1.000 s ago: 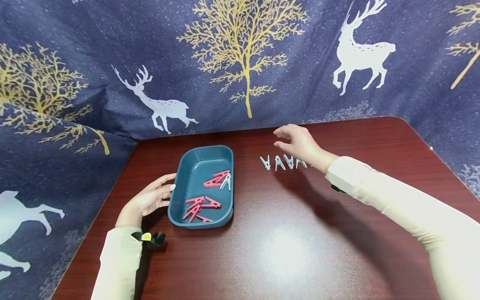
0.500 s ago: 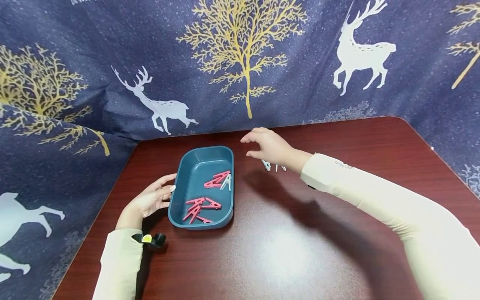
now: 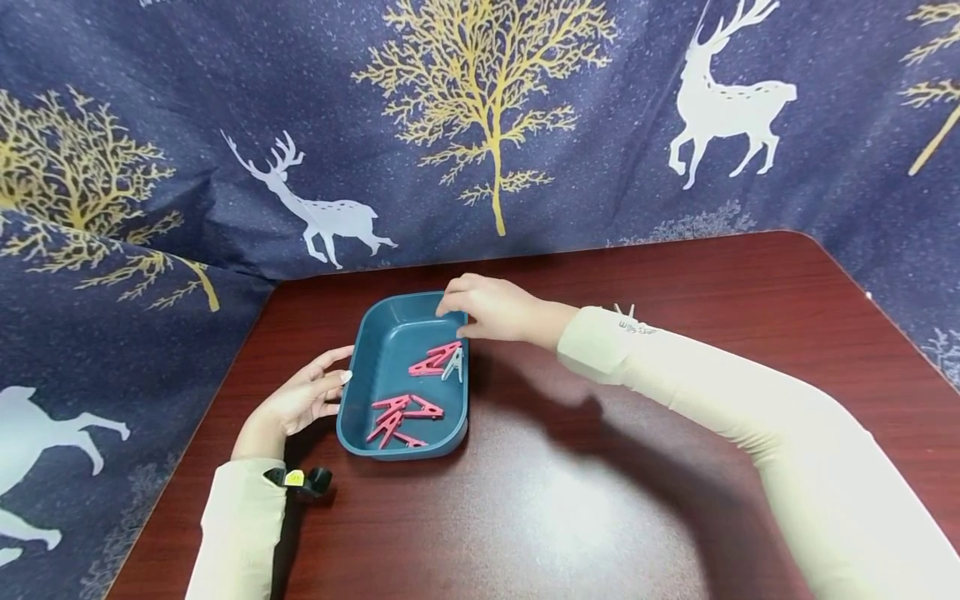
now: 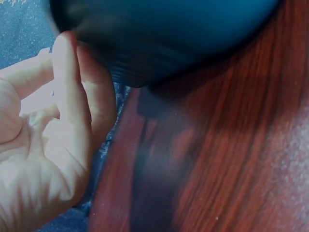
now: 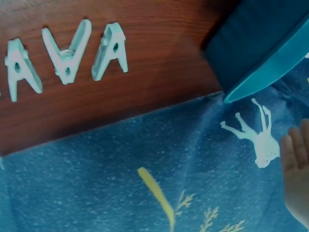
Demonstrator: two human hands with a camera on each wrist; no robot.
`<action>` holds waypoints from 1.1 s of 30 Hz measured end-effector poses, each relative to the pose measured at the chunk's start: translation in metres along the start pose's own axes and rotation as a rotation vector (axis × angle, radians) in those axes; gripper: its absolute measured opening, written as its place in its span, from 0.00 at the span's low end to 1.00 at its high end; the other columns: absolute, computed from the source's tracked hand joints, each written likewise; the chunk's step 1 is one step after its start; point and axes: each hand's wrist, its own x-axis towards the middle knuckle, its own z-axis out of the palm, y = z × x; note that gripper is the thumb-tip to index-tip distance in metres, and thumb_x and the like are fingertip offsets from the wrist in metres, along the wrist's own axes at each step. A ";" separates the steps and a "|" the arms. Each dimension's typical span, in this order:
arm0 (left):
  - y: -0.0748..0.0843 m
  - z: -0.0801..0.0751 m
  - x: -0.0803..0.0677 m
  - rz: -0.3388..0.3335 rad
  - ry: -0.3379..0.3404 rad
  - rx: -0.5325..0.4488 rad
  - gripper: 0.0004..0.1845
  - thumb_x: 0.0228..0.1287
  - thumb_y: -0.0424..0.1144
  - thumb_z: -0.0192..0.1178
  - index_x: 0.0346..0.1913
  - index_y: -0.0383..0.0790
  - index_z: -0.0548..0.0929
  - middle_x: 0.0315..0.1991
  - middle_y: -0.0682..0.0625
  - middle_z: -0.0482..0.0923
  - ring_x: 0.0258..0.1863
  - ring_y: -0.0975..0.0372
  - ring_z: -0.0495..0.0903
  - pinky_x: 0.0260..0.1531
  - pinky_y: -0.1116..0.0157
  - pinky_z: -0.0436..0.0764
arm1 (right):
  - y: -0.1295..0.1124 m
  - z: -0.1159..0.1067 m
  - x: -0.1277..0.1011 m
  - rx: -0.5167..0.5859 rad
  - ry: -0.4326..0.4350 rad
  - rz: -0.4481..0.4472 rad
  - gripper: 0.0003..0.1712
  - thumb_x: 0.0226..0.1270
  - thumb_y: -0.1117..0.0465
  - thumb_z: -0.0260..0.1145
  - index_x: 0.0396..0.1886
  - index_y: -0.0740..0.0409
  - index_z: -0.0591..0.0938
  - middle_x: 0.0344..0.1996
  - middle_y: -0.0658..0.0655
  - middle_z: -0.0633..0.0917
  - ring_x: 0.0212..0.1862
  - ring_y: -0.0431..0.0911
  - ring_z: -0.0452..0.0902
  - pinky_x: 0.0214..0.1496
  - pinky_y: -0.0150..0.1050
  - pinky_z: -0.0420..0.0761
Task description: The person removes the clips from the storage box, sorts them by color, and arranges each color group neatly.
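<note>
Bin sits between both hands on my feed, long axis near-to-far. Left hand is nearer, relaxed fingers against its left wall; right hand is over the far right rim, fingers half bent, thumb apart, I can't tell if holding anything. Red clothespins inside; white clothespins rightward. Yellow tag, cuff marking: unreadable.

Left grip spread, right grip loosely bent.
</note>
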 end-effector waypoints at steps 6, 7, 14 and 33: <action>0.000 0.000 0.001 0.006 -0.012 0.009 0.25 0.74 0.33 0.44 0.70 0.45 0.54 0.45 0.55 0.81 0.41 0.64 0.84 0.40 0.64 0.83 | -0.005 0.008 0.009 -0.079 -0.078 -0.100 0.20 0.58 0.61 0.72 0.51 0.54 0.82 0.48 0.54 0.81 0.53 0.47 0.73 0.55 0.37 0.76; 0.001 0.000 0.001 0.004 -0.013 0.009 0.25 0.74 0.33 0.44 0.71 0.45 0.54 0.45 0.55 0.81 0.40 0.64 0.84 0.39 0.64 0.83 | -0.006 0.009 0.011 -0.088 -0.086 -0.114 0.20 0.57 0.61 0.72 0.51 0.54 0.82 0.48 0.54 0.82 0.53 0.47 0.74 0.55 0.37 0.76; 0.000 -0.002 0.003 0.000 -0.022 0.004 0.26 0.74 0.33 0.45 0.71 0.45 0.53 0.45 0.54 0.81 0.40 0.64 0.84 0.39 0.64 0.84 | -0.005 0.014 0.024 -0.117 -0.203 -0.126 0.21 0.57 0.61 0.72 0.53 0.53 0.82 0.49 0.54 0.82 0.53 0.46 0.74 0.55 0.37 0.76; -0.003 -0.004 0.003 0.022 -0.029 0.012 0.24 0.75 0.32 0.43 0.69 0.47 0.56 0.45 0.55 0.81 0.41 0.64 0.84 0.39 0.63 0.84 | -0.009 0.043 0.053 -0.568 -0.393 -0.261 0.13 0.67 0.61 0.62 0.49 0.48 0.85 0.44 0.52 0.85 0.47 0.46 0.77 0.50 0.37 0.78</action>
